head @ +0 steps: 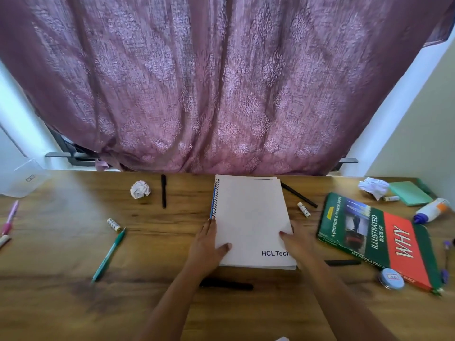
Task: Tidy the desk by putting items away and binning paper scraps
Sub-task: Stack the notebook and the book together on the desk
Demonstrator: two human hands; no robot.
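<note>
Clearly, the tidying had barely begun: the left hand point(206, 244) and right hand point(295, 239) each gripped a side edge of the spiral notebook point(248, 212), thumbs on its cover, mid-surface point(61, 279). A paper ball point(140, 189), a crumpled scrap point(373, 187), a teal pen point(109, 254) and a green book point(379, 238) lay loose around it.

Wooden desk point(61, 303): spiral notebook point(251, 217), green book point(379, 239), teal pen point(108, 254), crumpled paper point(140, 189), glue bottle point(430, 210).

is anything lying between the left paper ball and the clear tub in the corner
Nothing visible: only bare desk lies between the paper ball and the tub. The black pen lies on the ball's right. The left hand and right hand hold the notebook.
</note>
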